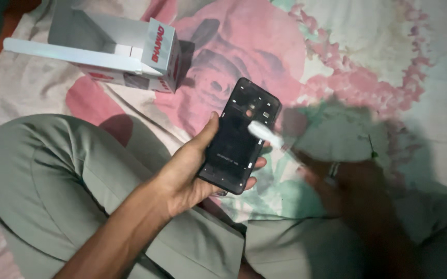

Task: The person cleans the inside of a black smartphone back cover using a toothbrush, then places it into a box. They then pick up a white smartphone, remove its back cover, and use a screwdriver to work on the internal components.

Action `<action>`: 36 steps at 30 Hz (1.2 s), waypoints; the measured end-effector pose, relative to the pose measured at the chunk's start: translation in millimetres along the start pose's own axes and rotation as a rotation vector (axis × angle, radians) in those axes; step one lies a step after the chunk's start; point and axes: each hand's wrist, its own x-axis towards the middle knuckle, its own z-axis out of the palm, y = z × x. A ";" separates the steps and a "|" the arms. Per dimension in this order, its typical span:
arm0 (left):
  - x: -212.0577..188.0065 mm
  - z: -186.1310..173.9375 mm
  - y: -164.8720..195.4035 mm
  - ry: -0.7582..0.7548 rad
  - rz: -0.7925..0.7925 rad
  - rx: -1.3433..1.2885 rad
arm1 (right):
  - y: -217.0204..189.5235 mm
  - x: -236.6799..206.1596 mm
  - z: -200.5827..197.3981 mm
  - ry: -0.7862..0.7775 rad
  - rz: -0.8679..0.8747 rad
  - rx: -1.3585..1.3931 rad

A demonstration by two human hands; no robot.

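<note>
Your left hand (187,173) cradles a black phone body (240,135) from below: the thumb lies along its left edge, and the fingers (258,163) curl round the right edge and lower corner, pressed against the frame, so the phone is clamped between thumb and fingers. The phone is tilted, its top end pointing up and to the right, its opened back facing you, with the camera cut-outs near the top. Your right hand (347,181) is blurred by motion; its fingers are closed on the handle of a small white brush-like tool (266,134), though you cannot tell exactly how they grip it. A ring shows on one finger. The tool's pale tip touches the phone's upper right part, just beside the camera cut-outs. The phone is held in the air above your lap, over the edge of your grey-green trousers (53,175), and your left knee is bent to the left. Beneath everything lies a bedsheet (337,62) with large pink roses and green patches. Well apart, at the upper left, an open white cardboard box (130,51) with red print rests on the sheet.
</note>
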 end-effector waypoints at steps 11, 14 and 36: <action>0.3 4.5 -8.1 -0.055 -0.010 0.047 | -16.1 -0.5 -4.0 0.186 -0.071 -0.181; 1.7 5.2 -8.8 0.019 0.025 0.098 | -36.2 -9.8 6.1 0.078 -0.509 0.111; -2.1 1.0 -4.0 0.016 0.243 -0.108 | -37.4 -19.2 6.4 0.077 -0.639 0.246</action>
